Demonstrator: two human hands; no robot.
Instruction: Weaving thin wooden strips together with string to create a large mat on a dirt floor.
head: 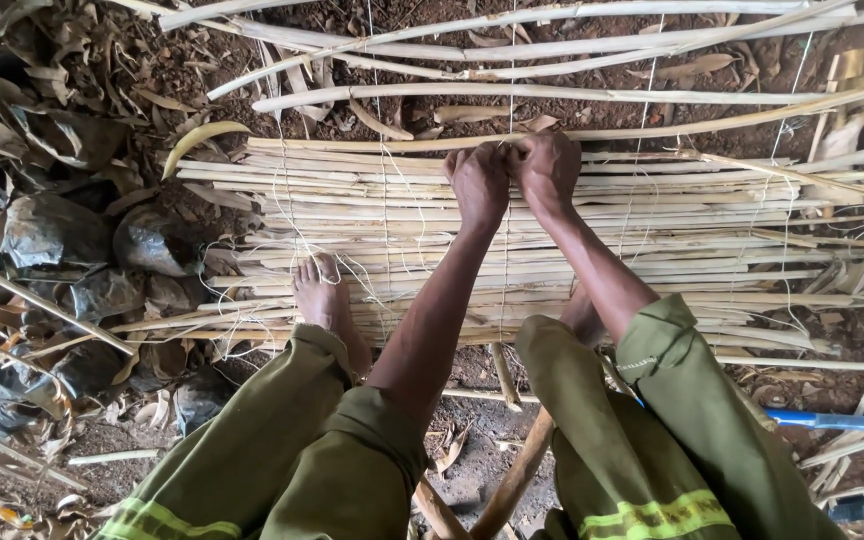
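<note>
Head view looks down on a flat mat of pale split cane strips (pixel 552 240) bound by thin white strings (pixel 385 200), lying on red-brown soil. The strips run left-right across the picture; the strings run away from the person, crossing the strips at right angles.

Left hand (pixel 479 182) and right hand (pixel 546 170) are both clenched into fists, knuckles touching each other, at the far edge of the woven part. Both sit on the topmost bound strip, close to the middle string line (pixel 510 100) that continues upward past them. They seem to be gripping or pulling string there, but what is inside the fists is hidden, so cannot tell for sure.

Loose long pale cane stalks (pixel 512 93) lie just beyond the fists, also left-right, apart from the mat. Neither hand is clearly nearer to them; the right sits slightly further out.

A bare foot (pixel 324 300) rests on the near left part of the mat. Olive-green trouser legs (pixel 272 440) are at the bottom. Dark crumpled plastic bags (pixel 52 240) are at left, a blue rod (pixel 832 422) at right.
</note>
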